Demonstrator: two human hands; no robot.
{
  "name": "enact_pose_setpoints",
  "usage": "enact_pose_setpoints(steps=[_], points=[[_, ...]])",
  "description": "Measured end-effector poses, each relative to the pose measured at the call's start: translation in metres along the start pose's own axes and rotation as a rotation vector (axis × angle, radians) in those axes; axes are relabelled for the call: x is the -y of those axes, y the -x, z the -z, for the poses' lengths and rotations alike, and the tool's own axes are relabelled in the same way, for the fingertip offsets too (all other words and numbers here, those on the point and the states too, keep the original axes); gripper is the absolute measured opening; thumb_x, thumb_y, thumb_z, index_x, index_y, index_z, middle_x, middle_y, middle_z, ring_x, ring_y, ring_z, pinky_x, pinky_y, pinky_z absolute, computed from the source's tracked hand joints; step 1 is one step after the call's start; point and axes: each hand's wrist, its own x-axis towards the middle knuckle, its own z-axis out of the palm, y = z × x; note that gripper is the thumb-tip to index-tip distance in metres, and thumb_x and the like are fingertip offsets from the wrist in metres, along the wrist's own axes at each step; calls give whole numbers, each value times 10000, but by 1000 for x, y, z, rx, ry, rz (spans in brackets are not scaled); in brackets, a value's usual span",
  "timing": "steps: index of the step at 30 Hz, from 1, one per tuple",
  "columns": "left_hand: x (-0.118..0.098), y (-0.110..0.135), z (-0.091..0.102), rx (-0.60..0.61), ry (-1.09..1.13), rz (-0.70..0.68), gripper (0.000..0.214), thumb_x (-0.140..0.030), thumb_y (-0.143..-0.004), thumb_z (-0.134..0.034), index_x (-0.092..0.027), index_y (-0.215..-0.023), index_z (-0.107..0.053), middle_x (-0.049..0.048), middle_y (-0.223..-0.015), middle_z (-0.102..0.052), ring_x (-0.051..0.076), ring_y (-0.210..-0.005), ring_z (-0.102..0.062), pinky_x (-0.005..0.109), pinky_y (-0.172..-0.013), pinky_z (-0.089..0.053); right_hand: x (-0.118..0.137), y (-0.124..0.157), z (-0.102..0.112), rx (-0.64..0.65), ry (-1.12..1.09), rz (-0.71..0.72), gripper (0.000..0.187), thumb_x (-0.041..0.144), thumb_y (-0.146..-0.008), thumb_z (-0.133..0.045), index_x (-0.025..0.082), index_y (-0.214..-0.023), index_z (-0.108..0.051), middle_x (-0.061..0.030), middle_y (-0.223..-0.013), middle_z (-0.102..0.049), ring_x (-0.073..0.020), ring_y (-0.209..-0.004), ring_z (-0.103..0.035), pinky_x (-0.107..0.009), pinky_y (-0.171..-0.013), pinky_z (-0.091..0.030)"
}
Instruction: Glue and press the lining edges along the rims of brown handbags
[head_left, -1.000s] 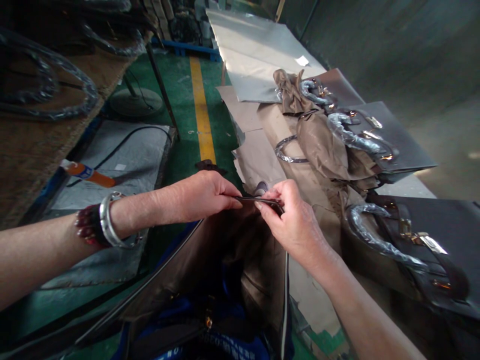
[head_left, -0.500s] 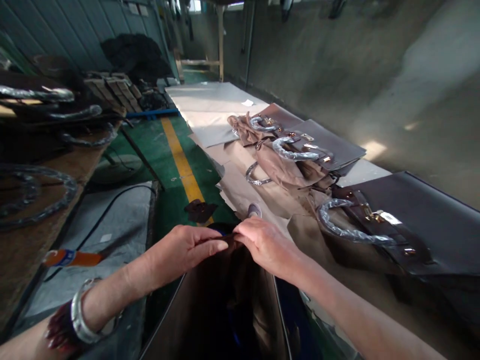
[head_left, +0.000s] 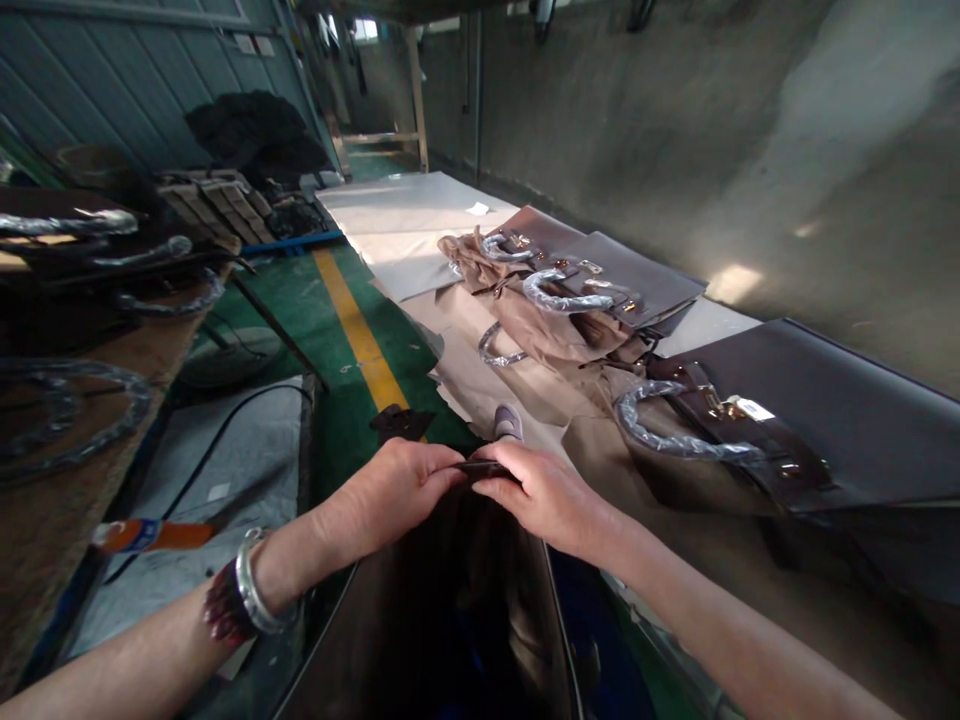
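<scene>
The left hand and right hand pinched a thin, dark-brown strip between their fingertips; a flat, dark-brown bag with a plastic-wrapped curved handle lay right of the right hand.

grn flr w/ yel stripe

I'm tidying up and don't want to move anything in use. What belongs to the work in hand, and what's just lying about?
In the work:
dark strip, pinched by the left hand and right hand
dark material below the hands
probably the bags on the right

Apparently lying about:
orange bottle
dark scrap on the floor
white paper slip
</scene>
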Motion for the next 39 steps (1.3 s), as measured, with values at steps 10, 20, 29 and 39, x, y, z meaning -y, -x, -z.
enact_pose_setpoints(steps=[10, 20, 29, 39], points=[[0, 1, -5, -35, -44, -35, 268, -228, -878, -456, -200, -1003, -691, -5, -947, -720, 145, -853, -645, 203, -766, -440, -2, -1, -2, -56, -60, -79, 114, 176, -859, -586, 200, -870, -697, -9, -843, -708, -145, -791, -640, -226, -690, -423], [6, 0, 0, 35, 11, -83, 239, -289, -840, -542, -236, -1023, -686, -45, -945, -720, 131, -844, -644, 172, -730, -423, -2, -1, -5, -76, -24, -101, 102, 205, -852, -597, 192, -857, -698, -21, -806, -690, -153, -758, -627, -234, -674, -419], [5, -7, 0, 16, 86, 3, 249, -243, -836, -495, -177, -921, -720, -11, -783, -715, 130, -726, -622, 182, -647, -413, -9, 4, -4, -19, -142, -209, 356, 286, -779, -669, 175, -1114, -617, -34, -998, -674, -183, -922, -611, -245, -764, -420], [28, -18, 5, 186, 331, -64, 259, -338, -764, -535, -177, -831, -727, -26, -658, -660, 117, -608, -556, 172, -559, -412, -22, 7, 7, 159, -130, -190, 316, 396, -878, -504, 168, -684, -605, 52, -558, -354, -87, -546, -375, -195, -469, -250]])
